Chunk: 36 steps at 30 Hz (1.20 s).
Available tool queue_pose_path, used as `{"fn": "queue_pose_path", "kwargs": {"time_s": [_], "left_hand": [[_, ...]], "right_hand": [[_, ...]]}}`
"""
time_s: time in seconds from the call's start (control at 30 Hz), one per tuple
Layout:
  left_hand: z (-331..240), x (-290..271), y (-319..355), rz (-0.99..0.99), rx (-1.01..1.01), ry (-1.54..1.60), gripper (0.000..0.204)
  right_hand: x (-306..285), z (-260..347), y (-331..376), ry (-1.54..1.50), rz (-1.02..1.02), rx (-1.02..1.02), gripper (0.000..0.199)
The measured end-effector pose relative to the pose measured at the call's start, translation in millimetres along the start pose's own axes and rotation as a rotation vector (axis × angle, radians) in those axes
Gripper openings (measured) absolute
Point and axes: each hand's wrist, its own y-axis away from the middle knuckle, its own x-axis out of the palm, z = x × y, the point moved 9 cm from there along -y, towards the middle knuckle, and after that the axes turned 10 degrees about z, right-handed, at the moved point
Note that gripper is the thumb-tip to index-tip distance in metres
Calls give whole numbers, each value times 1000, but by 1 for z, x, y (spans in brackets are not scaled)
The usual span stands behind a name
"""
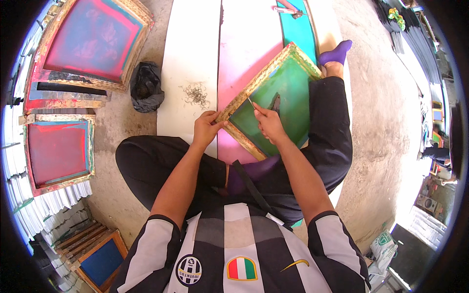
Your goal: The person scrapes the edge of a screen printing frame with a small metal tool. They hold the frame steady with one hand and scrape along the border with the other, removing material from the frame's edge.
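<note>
A wooden screen-printing frame with green mesh lies tilted across my lap and the boards. My left hand grips its left corner between thumb and fingers. A thin tool with a narrow metal tip is held in my right hand, its point against the inner edge of the frame's upper-left side. Which kind of tool it is I cannot make out, as my fingers cover its handle. Dark pliers rest on the mesh just beyond my right hand. Left of the frame, a small heap of pulled staples is scattered on the white board.
A crumpled black plastic bag sits left of the boards. Two more printing frames, one large and one smaller, stand at the left. A hammer-like tool lies on the teal strip at the far end. Stacked sheets line the right.
</note>
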Motion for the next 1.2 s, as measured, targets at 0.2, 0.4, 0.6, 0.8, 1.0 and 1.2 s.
{"fn": "queue_pose_path", "kwargs": {"time_s": [0.2, 0.4, 0.6, 0.8, 1.0, 1.2], "left_hand": [[-9, 0, 1, 26, -42, -25, 53], [0, 3, 1, 6, -13, -19, 53], [2, 1, 1, -6, 13, -32, 54], [-1, -1, 2, -31, 33, -67, 54], [-1, 0, 2, -52, 46, -38, 53], [-3, 2, 3, -24, 10, -59, 55]], "right_hand": [[-6, 23, 3, 438, -314, -658, 46], [-6, 3, -11, 297, -78, -157, 49], [0, -4, -4, -93, 8, 15, 45], [1, 28, 21, 615, -274, -310, 41], [5, 45, 32, 795, -221, -116, 41], [15, 54, 28, 1002, -145, 40, 41]]}}
